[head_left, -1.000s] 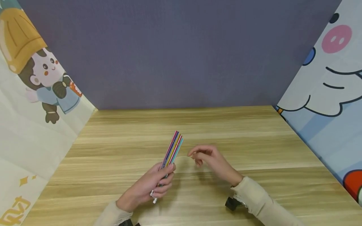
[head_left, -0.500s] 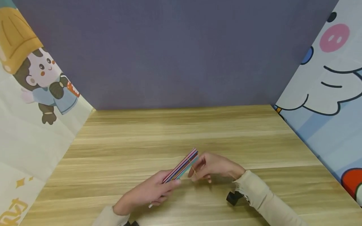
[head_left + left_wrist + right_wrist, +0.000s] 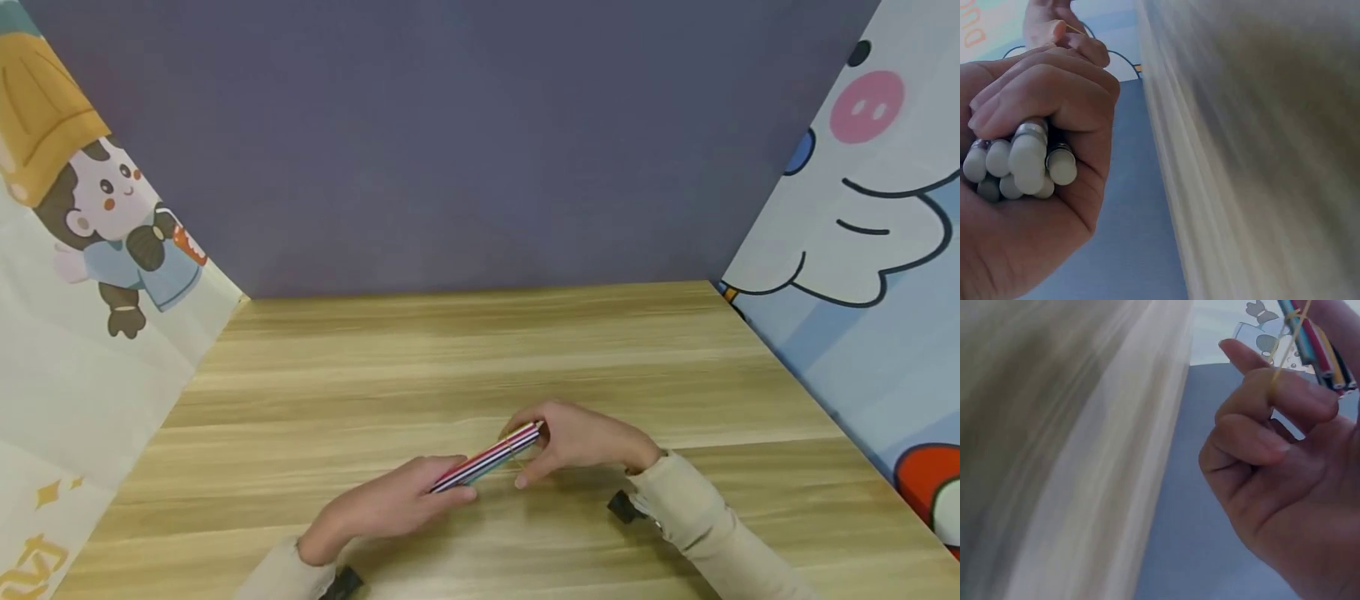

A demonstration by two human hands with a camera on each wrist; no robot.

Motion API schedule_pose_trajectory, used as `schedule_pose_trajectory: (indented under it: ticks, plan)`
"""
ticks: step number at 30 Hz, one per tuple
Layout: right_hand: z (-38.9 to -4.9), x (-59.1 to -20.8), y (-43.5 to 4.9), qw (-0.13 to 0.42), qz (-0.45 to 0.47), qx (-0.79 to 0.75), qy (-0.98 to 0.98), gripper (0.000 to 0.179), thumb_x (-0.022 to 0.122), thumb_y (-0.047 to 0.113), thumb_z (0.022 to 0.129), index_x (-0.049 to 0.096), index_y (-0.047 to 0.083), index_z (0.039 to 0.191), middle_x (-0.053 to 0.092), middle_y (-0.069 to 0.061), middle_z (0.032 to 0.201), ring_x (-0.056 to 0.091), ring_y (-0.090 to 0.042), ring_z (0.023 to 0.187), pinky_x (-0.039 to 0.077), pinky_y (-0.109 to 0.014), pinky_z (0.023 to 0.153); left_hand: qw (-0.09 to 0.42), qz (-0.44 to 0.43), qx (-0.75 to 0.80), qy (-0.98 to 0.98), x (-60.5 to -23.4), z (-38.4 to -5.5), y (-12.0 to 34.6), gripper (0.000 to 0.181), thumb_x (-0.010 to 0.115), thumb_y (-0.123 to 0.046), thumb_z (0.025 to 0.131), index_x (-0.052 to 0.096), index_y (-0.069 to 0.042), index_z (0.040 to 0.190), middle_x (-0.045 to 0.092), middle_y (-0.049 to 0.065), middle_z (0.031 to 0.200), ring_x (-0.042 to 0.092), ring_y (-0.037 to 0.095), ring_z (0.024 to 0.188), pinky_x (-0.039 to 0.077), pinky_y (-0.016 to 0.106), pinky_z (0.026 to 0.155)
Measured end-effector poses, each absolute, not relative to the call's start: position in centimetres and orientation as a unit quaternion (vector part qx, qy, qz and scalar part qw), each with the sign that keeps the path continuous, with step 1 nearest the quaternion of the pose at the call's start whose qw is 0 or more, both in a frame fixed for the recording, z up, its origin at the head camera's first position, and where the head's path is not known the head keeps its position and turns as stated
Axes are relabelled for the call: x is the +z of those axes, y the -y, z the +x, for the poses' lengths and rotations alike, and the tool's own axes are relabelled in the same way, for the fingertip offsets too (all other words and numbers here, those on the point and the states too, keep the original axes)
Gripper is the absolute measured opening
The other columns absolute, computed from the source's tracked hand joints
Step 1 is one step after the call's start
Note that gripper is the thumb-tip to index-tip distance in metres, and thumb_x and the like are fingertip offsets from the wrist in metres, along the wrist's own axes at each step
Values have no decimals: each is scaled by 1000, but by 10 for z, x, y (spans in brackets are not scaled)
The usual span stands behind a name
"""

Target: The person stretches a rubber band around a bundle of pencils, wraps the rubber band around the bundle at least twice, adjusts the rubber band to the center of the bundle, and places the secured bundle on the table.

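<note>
Since half a second ago, the bundle of pencils (image 3: 486,460) has been tipping flatter, and its far end is now sitting inside the curve of the right hand (image 3: 581,439). Nearest, two pale sleeves (image 3: 712,533) are running off the bottom edge. Beyond them, the left hand (image 3: 393,502) is gripping the bundle, its fingers curling round the barrels; white erasers (image 3: 1025,156) are poking from the fist, some hiding behind others. Curled fingers on the right are hooking a thin rubber band (image 3: 1289,347), which is stretching from around the pencils; part of its loop is disappearing behind a finger. Both hands are working above a wood-grain table (image 3: 420,358). On the left cartoon print (image 3: 112,400), gold lettering (image 3: 33,562) is breaking off at the edge, unreadable; pinkish letters (image 3: 971,28) are showing sideways, likewise unclear. The right cartoon print (image 3: 847,350) is running out of view. Farthest, a grey-blue panel (image 3: 480,150) is standing, its top cut off.
</note>
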State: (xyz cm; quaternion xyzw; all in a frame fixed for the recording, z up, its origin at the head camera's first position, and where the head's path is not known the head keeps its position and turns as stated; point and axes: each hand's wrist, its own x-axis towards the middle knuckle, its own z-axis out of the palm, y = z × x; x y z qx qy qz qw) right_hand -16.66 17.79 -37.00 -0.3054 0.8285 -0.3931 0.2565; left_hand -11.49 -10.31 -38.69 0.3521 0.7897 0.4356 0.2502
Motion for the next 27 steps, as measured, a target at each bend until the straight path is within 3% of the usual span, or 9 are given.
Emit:
schedule_pose_trajectory:
  ticks: [8, 14, 18, 22, 27]
  plan:
    - [-162, -358, -178, 155, -308, -304, -888, 57, 87, 39, 75, 69, 13, 123, 49, 7, 66, 38, -5, 56, 34, -22, 50, 227, 360, 352, -834, -374, -123, 100, 20, 52, -29, 105, 50, -18, 88, 41, -11, 68, 37, 0, 56, 38, 17, 49]
    - [-154, -359, -168, -19, -349, -162, -923, 45, 90, 32, 72, 73, 12, 108, 66, 8, 86, 54, -5, 68, 48, -24, 57, 193, 325, 261, -888, -367, -126, 88, 18, 57, -19, 102, 50, -14, 86, 43, -8, 63, 39, 4, 52, 38, 22, 43]
    - [-146, -365, -161, -106, -348, -77, -928, 37, 91, 24, 70, 72, 14, 101, 67, 5, 88, 61, -10, 68, 51, -28, 54, 150, 284, 214, -923, -368, -121, 77, 7, 62, -10, 98, 56, -6, 97, 53, 2, 67, 43, 9, 50, 39, 24, 39]
    - [-140, -369, -151, -132, -357, -71, -922, 30, 83, 11, 76, 71, 10, 104, 67, 2, 85, 63, -14, 66, 53, -32, 54, 81, 251, 149, -953, -369, -120, 73, 26, 67, 1, 90, 58, 3, 115, 64, 14, 75, 50, 14, 48, 41, 24, 35]
    - [-138, -369, -142, -128, -368, -234, -891, 21, 79, 4, 79, 72, 13, 97, 55, 12, 68, 52, -5, 63, 49, -26, 62, 23, 233, 128, -964, -373, -127, 83, 32, 68, 5, 87, 56, 4, 117, 61, 15, 70, 52, 17, 49, 43, 28, 36]
